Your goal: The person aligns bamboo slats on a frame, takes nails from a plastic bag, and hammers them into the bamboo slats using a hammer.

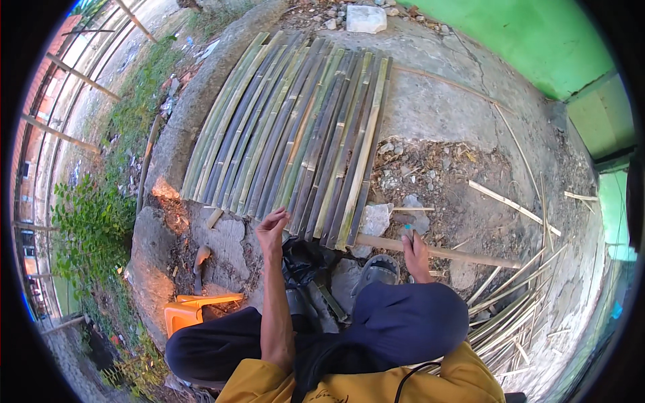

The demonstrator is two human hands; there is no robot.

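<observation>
Bamboo slats [289,134], green, tan and dark, lie side by side as a panel in front of me. My left hand [272,227] is at the near end of the panel, its fingertips pinched together. Whatever it may hold is too small to make out. Off the panel's near right corner, my right hand [416,256] is closed around a small tool with a teal tip, its kind mostly hidden by the fingers. A long wooden batten [443,251] runs from under the panel's near end, passing by my right hand.
An orange plastic stool [191,310] and a wooden-handled tool [201,262] are at my left. Loose bamboo strips [517,295] pile up on the right. Black plastic [306,263] lies before my feet. A white block [366,19] sits beyond the panel, with a green wall [524,40] at right.
</observation>
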